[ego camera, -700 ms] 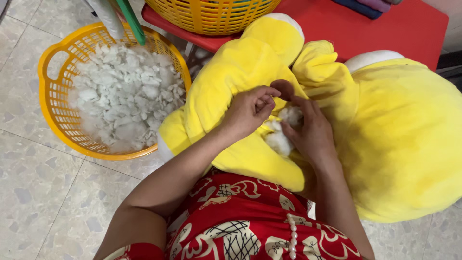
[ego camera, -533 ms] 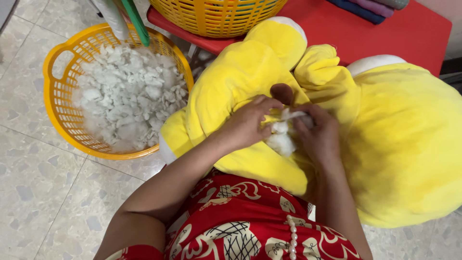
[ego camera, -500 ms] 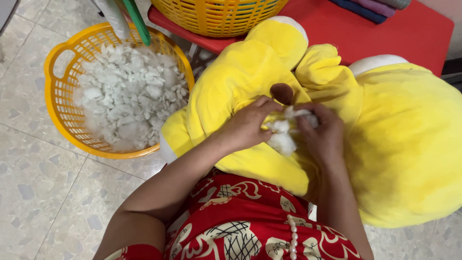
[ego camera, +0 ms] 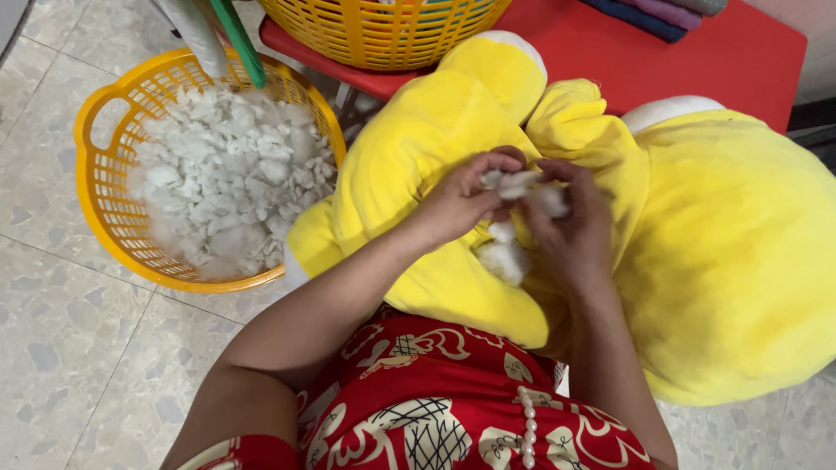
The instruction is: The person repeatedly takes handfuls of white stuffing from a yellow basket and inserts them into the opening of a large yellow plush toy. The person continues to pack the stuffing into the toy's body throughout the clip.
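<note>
— What's the floor (ego camera: 78, 348) like round here?

— Pale terrazzo tiles, grey and beige flecks, thin grout lines between them.

— And that red table (ego camera: 697, 52)?

— Low, with a bright red top. An orange-yellow slatted basket (ego camera: 383, 30) stands on its near-left corner, and folded dark blue and purple cloths (ego camera: 662, 13) lie at its far edge.

— The light?

— Even and soft, with hardly a shadow beside the table.

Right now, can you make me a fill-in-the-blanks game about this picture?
1. Both hands, the left hand and the right hand, pinch a tuft of white ____.
2. The big plush toy is coloured ____.
3. The basket on the floor is full of white ____.
4. The table behind the toy is ____.

Missing words: stuffing; yellow; stuffing; red
</note>
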